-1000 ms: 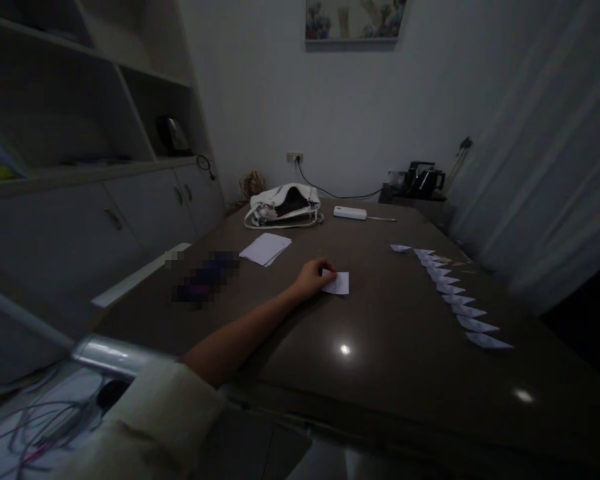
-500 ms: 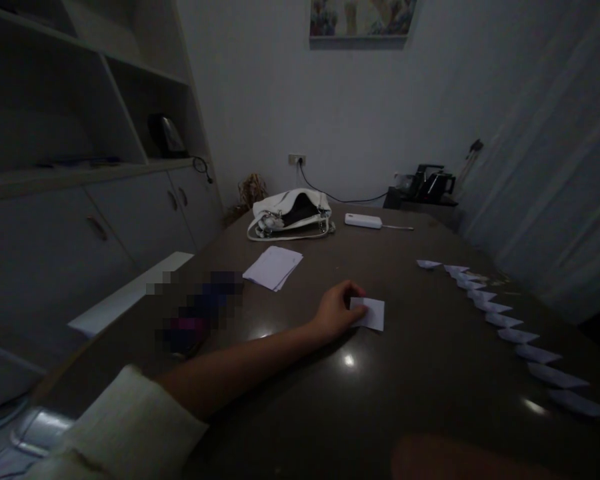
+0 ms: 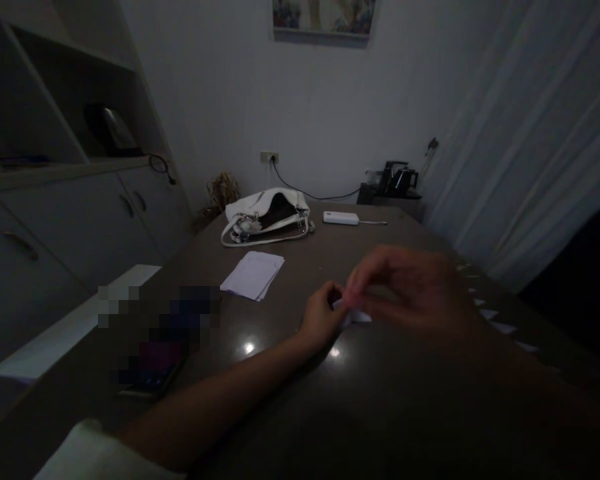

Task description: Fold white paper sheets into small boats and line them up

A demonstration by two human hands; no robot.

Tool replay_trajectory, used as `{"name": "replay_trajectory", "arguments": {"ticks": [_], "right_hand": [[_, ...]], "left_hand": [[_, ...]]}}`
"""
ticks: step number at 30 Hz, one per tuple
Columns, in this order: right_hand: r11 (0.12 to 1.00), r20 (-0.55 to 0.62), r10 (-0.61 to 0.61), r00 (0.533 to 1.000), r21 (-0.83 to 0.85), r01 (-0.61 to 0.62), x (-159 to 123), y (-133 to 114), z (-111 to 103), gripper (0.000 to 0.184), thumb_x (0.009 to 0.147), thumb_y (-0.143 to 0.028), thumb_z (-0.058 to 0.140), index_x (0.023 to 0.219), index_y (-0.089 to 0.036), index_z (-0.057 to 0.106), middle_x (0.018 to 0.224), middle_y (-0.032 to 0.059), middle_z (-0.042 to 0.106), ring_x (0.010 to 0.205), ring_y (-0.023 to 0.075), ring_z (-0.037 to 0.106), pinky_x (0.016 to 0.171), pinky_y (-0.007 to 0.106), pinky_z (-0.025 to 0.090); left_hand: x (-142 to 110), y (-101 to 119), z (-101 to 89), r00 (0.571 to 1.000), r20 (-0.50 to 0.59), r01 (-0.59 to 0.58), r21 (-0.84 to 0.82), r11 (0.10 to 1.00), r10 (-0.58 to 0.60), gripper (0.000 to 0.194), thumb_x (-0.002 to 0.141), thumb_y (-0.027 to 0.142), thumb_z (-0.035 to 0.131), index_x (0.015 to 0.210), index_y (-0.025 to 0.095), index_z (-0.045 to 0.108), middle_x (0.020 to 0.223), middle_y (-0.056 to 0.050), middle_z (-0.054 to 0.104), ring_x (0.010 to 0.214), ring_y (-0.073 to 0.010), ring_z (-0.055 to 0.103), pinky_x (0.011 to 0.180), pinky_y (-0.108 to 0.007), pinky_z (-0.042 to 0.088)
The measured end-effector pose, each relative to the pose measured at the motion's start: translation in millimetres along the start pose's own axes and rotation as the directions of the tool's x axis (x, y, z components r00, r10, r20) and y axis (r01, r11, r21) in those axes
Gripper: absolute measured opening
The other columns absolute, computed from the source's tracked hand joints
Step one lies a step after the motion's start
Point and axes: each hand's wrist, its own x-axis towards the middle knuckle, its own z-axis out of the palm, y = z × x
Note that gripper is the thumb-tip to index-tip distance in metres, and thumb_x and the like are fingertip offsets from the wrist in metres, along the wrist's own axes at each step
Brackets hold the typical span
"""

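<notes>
In the middle of the table my left hand (image 3: 323, 317) is closed on a small piece of white paper (image 3: 361, 317), thumb and fingers at its left edge. My right hand (image 3: 407, 287), a little blurred, reaches in from the right. Its thumb and fingertips are pinched together at the upper part of the same paper, which looks raised or bent there. Both hands cover much of the sheet, so its exact folds are hidden. Beyond my right forearm, a row of small folded paper boats (image 3: 504, 328) is partly covered.
A stack of white paper sheets (image 3: 254, 275) lies left of the hands, with a phone (image 3: 155, 377), partly pixelated, nearer. At the back are a white handbag (image 3: 267, 217) and a white power bank (image 3: 341, 218) with a short cable. Cabinets (image 3: 75, 227) line the left wall.
My right hand has come up from the lower edge to the paper, which was lying flatter under my left hand. The view has turned rightward, and my right arm now hides several paper boats.
</notes>
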Motion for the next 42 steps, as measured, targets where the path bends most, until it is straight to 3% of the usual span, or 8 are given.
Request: {"name": "replay_trajectory", "arguments": {"ticks": [7, 11, 15, 20, 23, 26, 35, 42], "right_hand": [[0.905, -0.078, 0.377, 0.923, -0.182, -0.385, -27.7, 110.7, -10.3, 0.029, 0.078, -0.037, 0.064, 0.096, -0.016, 0.057, 0.087, 0.0043, 0.062, 0.068, 0.0135, 0.057, 0.059, 0.024, 0.044], [0.909, 0.109, 0.407, 0.907, -0.150, -0.390, -53.7, 134.5, -2.4, 0.017, 0.078, -0.031, 0.063, 0.082, -0.015, 0.058, 0.070, 0.0002, 0.058, 0.063, 0.0129, 0.054, 0.056, 0.023, 0.041], [0.885, 0.059, 0.462, 0.885, -0.088, -0.457, -66.4, 146.0, 1.7, 0.013, 0.076, -0.023, 0.061, 0.072, -0.016, 0.052, 0.064, -0.0014, 0.054, 0.062, 0.0134, 0.054, 0.054, 0.022, 0.039], [0.879, -0.001, 0.463, 0.886, -0.130, -0.459, -73.8, 144.6, 0.3, 0.007, 0.077, -0.018, 0.057, 0.081, -0.017, 0.050, 0.071, 0.0001, 0.058, 0.062, 0.0137, 0.055, 0.057, 0.023, 0.042], [0.872, -0.080, 0.302, 0.950, -0.379, -0.309, -76.1, 131.8, -0.2, 0.036, 0.072, -0.014, 0.061, 0.105, -0.017, 0.049, 0.099, 0.0064, 0.057, 0.085, 0.0181, 0.056, 0.075, 0.031, 0.046], [0.830, -0.009, 0.183, 0.983, -0.534, -0.159, -76.9, 122.7, -1.2, 0.031, 0.075, -0.014, 0.060, 0.106, -0.018, 0.053, 0.109, 0.0081, 0.052, 0.104, 0.0211, 0.049, 0.089, 0.035, 0.041], [0.771, 0.119, 0.287, 0.951, -0.618, -0.155, -80.3, 116.5, 1.2, 0.015, 0.084, -0.024, 0.057, 0.098, -0.018, 0.061, 0.093, 0.0051, 0.058, 0.090, 0.0204, 0.053, 0.076, 0.032, 0.043], [0.778, 0.167, 0.351, 0.921, -0.599, -0.188, -90.6, 100.3, 5.1, 0.014, 0.084, -0.025, 0.056, 0.094, -0.018, 0.061, 0.091, 0.0056, 0.056, 0.084, 0.0202, 0.054, 0.073, 0.033, 0.045]], "left_hand": [[1.2, 2.1, -2.0, 0.999, -0.014, -0.031, 0.117, 0.993, 0.032, 0.016, 0.072, 0.016, 0.061, 0.087, 0.014, 0.061, 0.088, -0.005, 0.067, 0.082, -0.0183, 0.063, 0.074, -0.028, 0.048], [0.4, 6.5, -1.6, 0.998, 0.059, -0.029, 0.155, 0.987, 0.020, 0.024, 0.071, 0.021, 0.063, 0.094, 0.013, 0.061, 0.089, -0.008, 0.068, 0.082, -0.0194, 0.064, 0.074, -0.030, 0.048], [-1.6, 14.9, -1.9, 0.998, 0.069, -0.012, 0.342, 0.940, -0.013, 0.030, 0.071, 0.024, 0.061, 0.100, 0.013, 0.063, 0.084, -0.006, 0.067, 0.074, -0.0181, 0.061, 0.066, -0.027, 0.046], [-5.9, 19.8, -1.1, 0.995, 0.088, -0.009, 0.486, 0.874, -0.039, 0.027, 0.076, 0.031, 0.055, 0.095, 0.015, 0.066, 0.074, -0.003, 0.064, 0.068, -0.0169, 0.057, 0.061, -0.025, 0.041], [-9.6, 21.4, -1.3, 0.992, 0.125, -0.040, 0.522, 0.852, -0.030, 0.025, 0.077, 0.030, 0.053, 0.092, 0.016, 0.067, 0.077, -0.004, 0.065, 0.070, -0.0169, 0.058, 0.062, -0.025, 0.041], [-12.2, 24.7, -3.0, 0.989, 0.146, -0.059, 0.568, 0.821, -0.031, 0.025, 0.077, 0.031, 0.052, 0.091, 0.016, 0.066, 0.075, -0.004, 0.065, 0.068, -0.0166, 0.057, 0.061, -0.024, 0.040], [-18.2, 31.1, -8.8, 0.984, 0.127, -0.003, 0.710, 0.704, -0.124, 0.035, 0.075, 0.047, 0.058, 0.092, 0.016, 0.061, 0.083, -0.007, 0.062, 0.075, -0.0214, 0.057, 0.063, -0.029, 0.040], [-26.9, 31.0, -1.8, 0.985, 0.121, -0.011, 0.743, 0.669, -0.119, 0.020, 0.075, 0.035, 0.059, 0.086, 0.018, 0.056, 0.085, -0.005, 0.061, 0.079, -0.0217, 0.055, 0.063, -0.029, 0.038]]}}
